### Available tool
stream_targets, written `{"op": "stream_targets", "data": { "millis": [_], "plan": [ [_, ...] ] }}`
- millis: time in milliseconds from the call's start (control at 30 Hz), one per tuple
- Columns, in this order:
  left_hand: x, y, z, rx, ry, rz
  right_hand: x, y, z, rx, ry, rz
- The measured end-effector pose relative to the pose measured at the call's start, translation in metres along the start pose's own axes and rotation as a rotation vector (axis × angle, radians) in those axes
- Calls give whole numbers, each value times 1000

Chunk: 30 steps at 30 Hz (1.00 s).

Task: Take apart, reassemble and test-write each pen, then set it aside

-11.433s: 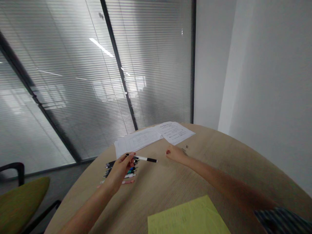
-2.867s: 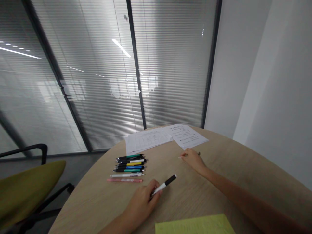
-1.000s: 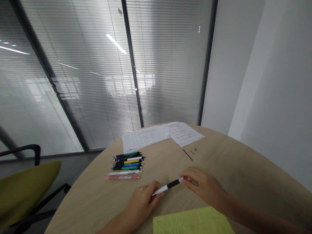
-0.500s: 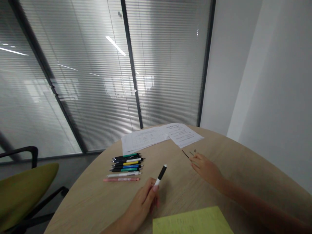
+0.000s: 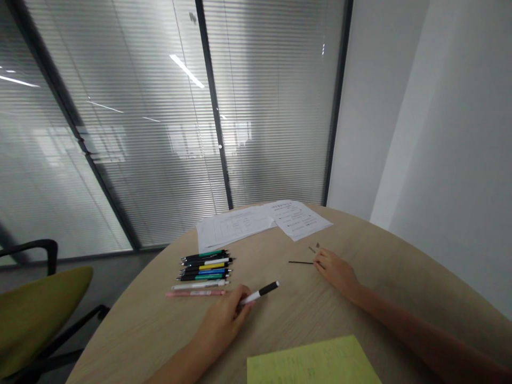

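My left hand [image 5: 228, 314] is closed around a white marker with a black cap [image 5: 262, 292]; its capped end points right and slightly away from me. Just left of that hand lies a row of several pens [image 5: 206, 269], with a pink pen [image 5: 194, 293] nearest to me. At the right, the fingertips of my right hand [image 5: 334, 269] pinch one end of a thin black stick [image 5: 300, 262], perhaps a pen refill, which points left. Beyond those fingers lie a thin, short piece [image 5: 311, 249] and a tiny dark bit [image 5: 318, 245], too small to name.
Printed sheets of paper [image 5: 236, 226] lie at the far side of the round wooden table [image 5: 296, 320]. A yellow sheet with faint writing [image 5: 308, 362] is at the near edge. A green chair [image 5: 44, 304] stands at the left; a glass partition with blinds [image 5: 276, 117] rises behind.
The marker in my left hand has tipped from steep to nearly flat, and that hand has shifted left. The black stick in my right hand has swung to lie level, pointing left.
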<state>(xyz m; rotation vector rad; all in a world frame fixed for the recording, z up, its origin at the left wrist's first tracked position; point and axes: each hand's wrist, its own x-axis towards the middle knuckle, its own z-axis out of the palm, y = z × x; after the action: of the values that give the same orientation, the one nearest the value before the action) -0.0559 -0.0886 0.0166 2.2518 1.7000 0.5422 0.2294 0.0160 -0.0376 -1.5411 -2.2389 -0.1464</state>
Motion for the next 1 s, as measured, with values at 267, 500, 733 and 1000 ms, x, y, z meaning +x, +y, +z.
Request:
{"op": "stream_targets", "data": {
  "millis": [267, 500, 733, 1000],
  "plan": [
    [11, -20, -5, 109, 69, -7, -11, -16, -13, -154, -42, -203],
    [12, -24, 0, 157, 72, 31, -8, -18, -19, -291, -120, -237],
    [13, -25, 1, 127, 86, 7, -18, -36, -23, -75, -105, -316],
    [13, -26, 3, 131, 105, 28, -23, -46, -24, -140, -100, -398]
  ]
}}
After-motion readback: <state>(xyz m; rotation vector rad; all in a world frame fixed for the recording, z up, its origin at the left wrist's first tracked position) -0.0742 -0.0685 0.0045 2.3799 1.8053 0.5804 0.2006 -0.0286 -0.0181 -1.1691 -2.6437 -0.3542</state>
